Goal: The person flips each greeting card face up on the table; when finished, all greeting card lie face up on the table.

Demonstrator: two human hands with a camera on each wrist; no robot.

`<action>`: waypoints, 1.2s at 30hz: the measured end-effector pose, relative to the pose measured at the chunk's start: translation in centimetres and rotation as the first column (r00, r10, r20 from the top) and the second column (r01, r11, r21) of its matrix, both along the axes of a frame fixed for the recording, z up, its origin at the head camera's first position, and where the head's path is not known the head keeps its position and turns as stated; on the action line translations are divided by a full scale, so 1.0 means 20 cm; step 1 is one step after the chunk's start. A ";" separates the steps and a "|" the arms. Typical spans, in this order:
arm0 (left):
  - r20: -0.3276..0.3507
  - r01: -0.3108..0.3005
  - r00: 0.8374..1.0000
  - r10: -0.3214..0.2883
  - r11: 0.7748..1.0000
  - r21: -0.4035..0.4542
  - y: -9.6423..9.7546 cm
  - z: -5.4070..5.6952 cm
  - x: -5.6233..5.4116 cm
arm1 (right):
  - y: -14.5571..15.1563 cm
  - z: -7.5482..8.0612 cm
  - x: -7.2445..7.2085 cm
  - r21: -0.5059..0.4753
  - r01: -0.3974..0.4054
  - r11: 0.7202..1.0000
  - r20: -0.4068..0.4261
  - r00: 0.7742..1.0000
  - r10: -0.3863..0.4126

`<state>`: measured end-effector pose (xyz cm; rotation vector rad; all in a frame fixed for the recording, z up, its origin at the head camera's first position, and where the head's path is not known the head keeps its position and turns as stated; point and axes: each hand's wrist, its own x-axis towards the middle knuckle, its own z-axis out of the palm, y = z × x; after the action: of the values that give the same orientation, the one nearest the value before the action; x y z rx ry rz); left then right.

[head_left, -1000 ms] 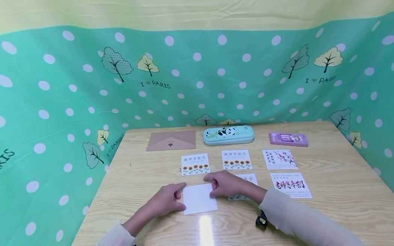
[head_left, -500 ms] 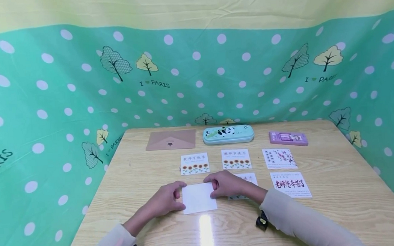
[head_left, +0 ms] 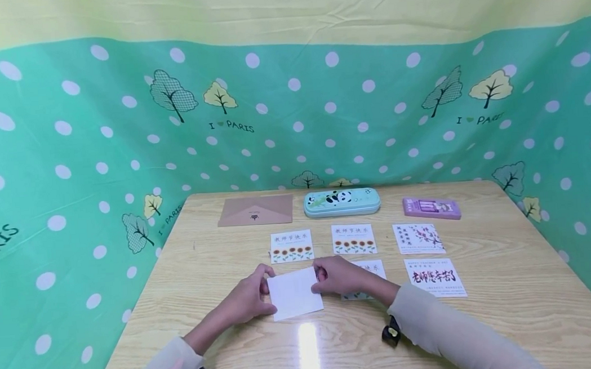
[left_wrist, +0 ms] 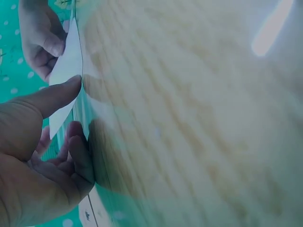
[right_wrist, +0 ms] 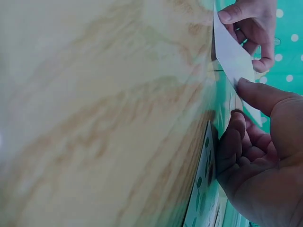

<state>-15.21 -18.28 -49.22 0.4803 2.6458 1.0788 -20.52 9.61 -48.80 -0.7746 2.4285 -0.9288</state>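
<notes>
A white card (head_left: 295,293), its blank face showing in the head view, is held between both hands at the middle front of the table. My left hand (head_left: 248,297) grips its left edge, the thumb (left_wrist: 61,94) on the near corner. On the opposite side my right hand (head_left: 335,276) pinches the right edge, with the thumb (right_wrist: 258,94) on the blank face. Both wrist views show the card tilted up off the tabletop. Under the right wrist lies a sunflower card (head_left: 355,295), partly hidden by that hand.
Two more sunflower cards (head_left: 291,247) (head_left: 353,239), a blossom card (head_left: 418,239) and a red-lettered card (head_left: 435,278) lie flat on the wooden table (head_left: 189,270). Behind them are a brown envelope (head_left: 255,210), a panda pencil case (head_left: 342,202) and a purple box (head_left: 431,208).
The white card has turned slightly and its far edge has come up off the table. The left hand's index finger has shifted up and left along with it.
</notes>
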 end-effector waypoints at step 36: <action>0.115 -0.116 0.990 0.086 0.951 0.286 -0.07 0.08 -0.08 | 0.05 0.06 -0.01 -0.295 0.239 0.925 0.210 0.961 -0.181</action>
<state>-16.78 -19.77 -47.56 0.3361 2.4561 1.4957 -20.81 10.64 -47.57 -0.5095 2.2615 -1.4365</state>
